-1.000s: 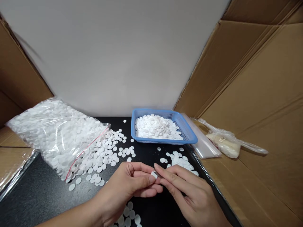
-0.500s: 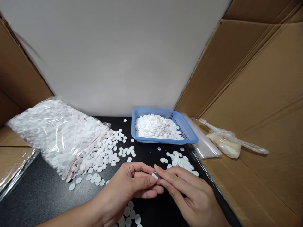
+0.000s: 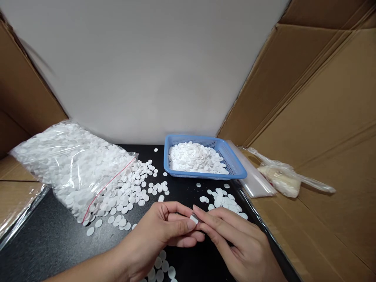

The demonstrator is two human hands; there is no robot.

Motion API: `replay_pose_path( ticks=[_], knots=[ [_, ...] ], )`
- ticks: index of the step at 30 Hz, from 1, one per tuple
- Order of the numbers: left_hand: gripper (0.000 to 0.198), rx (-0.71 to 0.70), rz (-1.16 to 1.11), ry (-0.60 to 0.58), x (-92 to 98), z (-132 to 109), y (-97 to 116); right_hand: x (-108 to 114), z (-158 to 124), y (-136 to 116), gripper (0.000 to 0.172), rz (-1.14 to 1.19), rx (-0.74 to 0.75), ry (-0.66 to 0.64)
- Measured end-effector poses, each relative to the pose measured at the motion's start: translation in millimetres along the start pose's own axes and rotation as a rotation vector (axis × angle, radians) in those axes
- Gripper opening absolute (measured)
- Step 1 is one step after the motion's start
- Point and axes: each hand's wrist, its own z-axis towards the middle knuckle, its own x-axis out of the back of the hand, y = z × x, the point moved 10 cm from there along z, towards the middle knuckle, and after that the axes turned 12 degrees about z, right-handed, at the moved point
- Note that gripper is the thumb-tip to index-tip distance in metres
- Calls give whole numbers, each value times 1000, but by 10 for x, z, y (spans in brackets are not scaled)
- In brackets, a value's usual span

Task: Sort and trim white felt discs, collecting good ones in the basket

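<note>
My left hand [image 3: 173, 227] pinches a small white disc [image 3: 194, 219] between thumb and forefinger, just in front of the basket. Opposite it, my right hand [image 3: 235, 239] is closed, its thumb and forefinger gripping a thin dark grey piece [image 3: 197, 215] that meets the disc. Most of that piece is hidden by the fingers, so its kind cannot be made out. A heap of loose white discs [image 3: 226, 200] lies beyond my right hand. More white discs [image 3: 160, 268] are partly covered below my left wrist.
On the left, a clear zip bag [image 3: 73, 164] spills white discs [image 3: 126, 196] onto the black table [image 3: 32, 235]. A blue basket [image 3: 205, 176] holds a disc pile at the back. Flat clear bags [image 3: 255, 184] and a wrapped cream-coloured lump [image 3: 282, 182] lie right, near cardboard walls [image 3: 323, 129].
Both hands keep the same grip around the disc. The disc and dark piece appear turned very slightly; the whole view has shifted a little.
</note>
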Motion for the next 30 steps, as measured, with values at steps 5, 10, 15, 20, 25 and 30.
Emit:
replay_pose_path(
  ticks=[5, 10, 15, 20, 25, 30],
  knots=[
    [31, 2, 0, -3, -5, 5, 10, 11, 6, -7, 38, -1, 3, 10],
    [27, -9, 5, -22, -3, 18, 34, 1, 4, -15, 36, 7, 13, 3],
    [25, -5, 46, -23, 18, 17, 57, 46, 15, 8, 32, 14, -6, 25],
    [27, 24, 51, 15, 68, 13, 52, 106, 39, 52, 28, 25, -43, 61],
    [30, 4, 86, 4, 71, 19, 70, 42, 31, 34, 30, 61, -25, 13],
    [29, -18, 121, -25, 57, 37, 71, -8, 21, 13, 30, 70, 0, -18]
  ],
)
